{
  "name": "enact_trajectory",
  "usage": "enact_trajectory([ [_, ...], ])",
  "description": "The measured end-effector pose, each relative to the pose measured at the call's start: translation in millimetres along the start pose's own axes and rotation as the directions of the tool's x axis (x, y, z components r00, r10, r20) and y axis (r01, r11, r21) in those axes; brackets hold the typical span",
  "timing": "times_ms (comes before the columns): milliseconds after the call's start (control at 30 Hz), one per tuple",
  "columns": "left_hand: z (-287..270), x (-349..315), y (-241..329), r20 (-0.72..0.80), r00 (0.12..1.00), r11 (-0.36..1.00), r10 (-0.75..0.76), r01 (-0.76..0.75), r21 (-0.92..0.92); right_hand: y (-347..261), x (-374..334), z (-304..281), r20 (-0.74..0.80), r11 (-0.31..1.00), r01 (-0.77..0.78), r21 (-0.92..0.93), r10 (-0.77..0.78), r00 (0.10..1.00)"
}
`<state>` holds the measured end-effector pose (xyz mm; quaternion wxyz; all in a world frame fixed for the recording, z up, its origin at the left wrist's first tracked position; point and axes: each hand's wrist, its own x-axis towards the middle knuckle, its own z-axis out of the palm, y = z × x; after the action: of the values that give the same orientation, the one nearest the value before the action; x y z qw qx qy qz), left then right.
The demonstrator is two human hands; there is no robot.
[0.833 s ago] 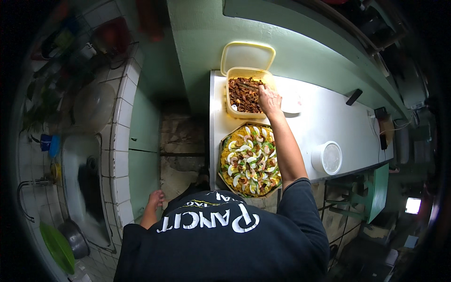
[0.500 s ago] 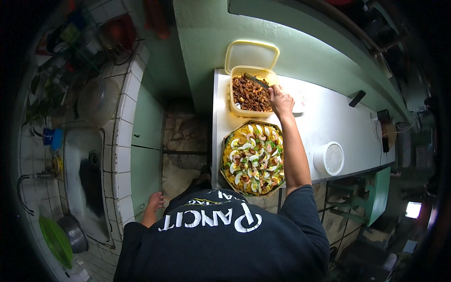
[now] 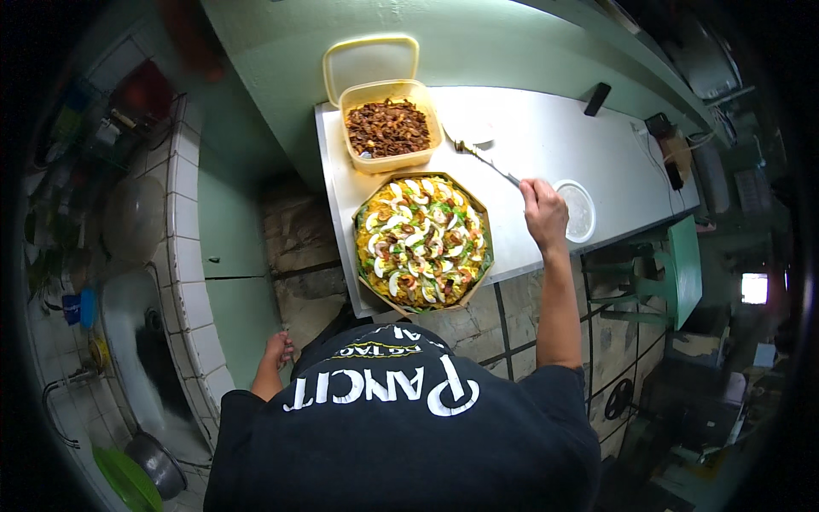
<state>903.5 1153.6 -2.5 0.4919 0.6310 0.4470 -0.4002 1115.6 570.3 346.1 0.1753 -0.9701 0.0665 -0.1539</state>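
Observation:
My right hand (image 3: pixel 544 213) is closed around the handle of a slim metal utensil (image 3: pixel 495 164), held over the white table; its browned tip is too small to tell as spoon or fork. Left of it is an octagonal tray (image 3: pixel 467 300) of yellow noodles (image 3: pixel 424 243) topped with egg slices, green bits and shrimp-like pieces. Behind the tray stands a yellow plastic tub (image 3: pixel 394 162) of brown fried bits (image 3: pixel 388 128), its lid (image 3: pixel 372 70) tipped back. My left hand (image 3: pixel 277 350) hangs low beside my body, empty, its fingers loosely bent and apart.
A white round container (image 3: pixel 576 212) stands just beyond my right hand. A white plate (image 3: pixel 471 130) lies beside the tub. A black object (image 3: pixel 597 99) rests near the green wall. At left runs a tiled counter (image 3: pixel 192 282) with a sink; a green stool (image 3: pixel 682 273) stands right.
My right hand has drawn the utensil out of the tub and swung right, toward the round container. The whole view has shifted, so the table appears farther left and up.

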Motion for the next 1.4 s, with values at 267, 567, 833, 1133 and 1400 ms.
enact_trajectory([
  [267, 24.4, -12.5, 23.3, 0.008, 0.995, 0.995, 0.096, -0.096, 0.012, 14.2, -80.9, 22.7, 0.208, 1.0, -0.004, -0.025, 0.009, 0.978],
  [567, 21.8, -28.0, -16.5, -0.041, 0.999, 1.0, 0.014, -0.015, -0.012, 0.3, -71.0, 33.3, 0.278, 0.988, 0.071, -0.136, -0.031, 0.96],
  [833, 16.2, -34.4, -43.3, -0.012, 1.0, 0.995, 0.01, -0.009, 0.095, -20.7, 16.3, 32.3, -0.039, 0.992, 0.108, 0.062, -0.105, 0.994],
  [1133, -4.1, -6.6, -33.5, -0.006, 1.0, 0.977, 0.0, -0.001, -0.212, -47.9, 136.0, 176.8, 0.091, 0.941, 0.127, -0.314, -0.103, 0.991],
  [1400, -28.1, -16.5, -21.0, -0.051, 0.996, 0.982, -0.067, 0.057, -0.181, -104.6, 117.0, 211.8, 0.328, 0.957, 0.226, -0.18, -0.159, 0.931],
])
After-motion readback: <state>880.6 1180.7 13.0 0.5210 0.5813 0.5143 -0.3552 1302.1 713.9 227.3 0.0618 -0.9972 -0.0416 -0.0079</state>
